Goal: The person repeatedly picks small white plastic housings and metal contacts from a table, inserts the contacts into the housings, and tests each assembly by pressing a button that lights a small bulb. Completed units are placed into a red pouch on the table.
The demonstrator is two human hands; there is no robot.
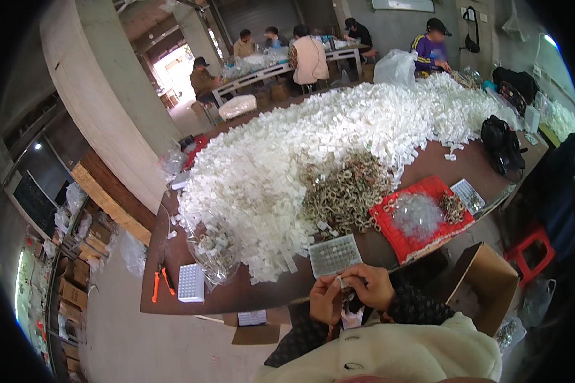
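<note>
My left hand [325,300] and my right hand [373,287] meet at the table's near edge, fingertips pinched together. Between them is a small pale piece [340,281], too small to name, with something thin and darker hanging under it. Just beyond my fingers lies a clear plastic tray [335,250] with rows of small round compartments. Behind it rises a heap of ring-shaped, brownish metallic pieces [348,195]. A red padded cloth [399,246] to the right carries clear plastic bits [416,216] and a small pile of the ring-shaped pieces [452,209].
A huge pile of small white plastic pieces [255,172] covers much of the brown table [163,255]. At left lie orange-handled pliers [163,283] and a white gridded tray [191,283]. Right stand a cardboard box [482,284] and red stool [531,252]. Several people sit farther back.
</note>
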